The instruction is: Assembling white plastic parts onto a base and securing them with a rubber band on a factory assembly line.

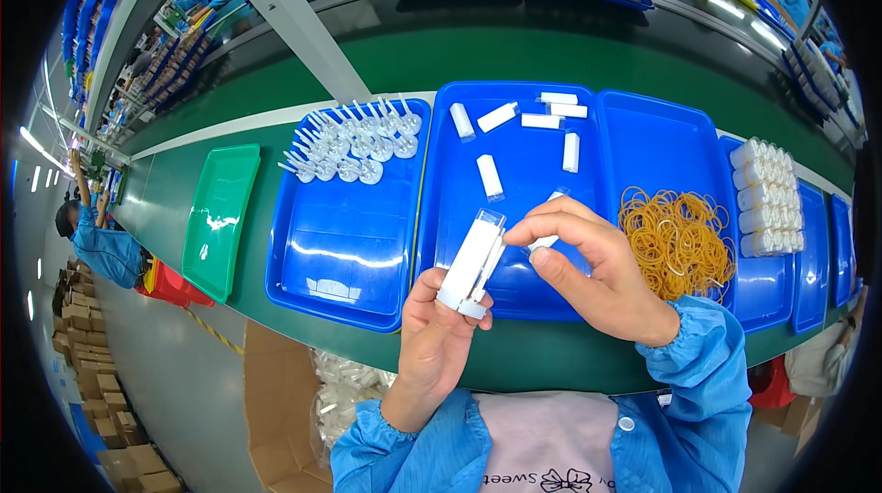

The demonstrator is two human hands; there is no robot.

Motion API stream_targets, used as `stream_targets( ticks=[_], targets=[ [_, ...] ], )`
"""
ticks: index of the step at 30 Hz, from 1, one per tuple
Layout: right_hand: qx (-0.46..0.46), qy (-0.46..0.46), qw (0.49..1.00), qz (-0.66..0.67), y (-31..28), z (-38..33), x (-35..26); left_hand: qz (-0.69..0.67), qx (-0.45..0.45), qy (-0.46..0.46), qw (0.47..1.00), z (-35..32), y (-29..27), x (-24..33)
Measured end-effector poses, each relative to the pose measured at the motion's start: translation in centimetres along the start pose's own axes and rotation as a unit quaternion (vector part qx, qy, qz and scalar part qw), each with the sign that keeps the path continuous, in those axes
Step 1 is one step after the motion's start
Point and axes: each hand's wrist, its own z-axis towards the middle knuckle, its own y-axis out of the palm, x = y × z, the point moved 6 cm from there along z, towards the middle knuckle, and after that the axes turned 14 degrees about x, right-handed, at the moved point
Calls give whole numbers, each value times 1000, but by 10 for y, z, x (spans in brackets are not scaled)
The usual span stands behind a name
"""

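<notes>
The white casing (470,261) is gripped near its base by the left hand (434,337), over the blue tray (533,188) toward seven o'clock. It should be kept steady while light pressure is applied from three o'clock by the right hand (602,280), its thumb and forefinger narrowly parted; contact cannot be confirmed.

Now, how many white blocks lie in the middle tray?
8 blocks: two upper left, three upper right, one right, one left, one partly behind the right hand; more may hide.

Bright; glare streaks on blue trays (347,217); edges bowed, blackened
</notes>
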Motion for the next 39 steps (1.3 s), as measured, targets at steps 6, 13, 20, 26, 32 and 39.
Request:
stream_targets(
  ticks=[6,13,20,26,32,39],
  targets=[
    [38,52,998,24,-17,23,31,50,50,30,997,7,-11,5],
    [-115,-218,852,-463,-10,24,88,61,91,24,994,15,-27,10],
    [-56,-193,898,-390,-12,36,83,173,72,118,975,11,-25,12],
    [-29,120,992,-8,-18,34,57,344,-11,268,900,-4,-2,22],
    [-58,173,979,94,-22,26,41,401,-39,266,876,-15,18,26],
    [-71,160,977,123,-26,27,42,420,-70,278,861,-17,28,28]
  ],
)
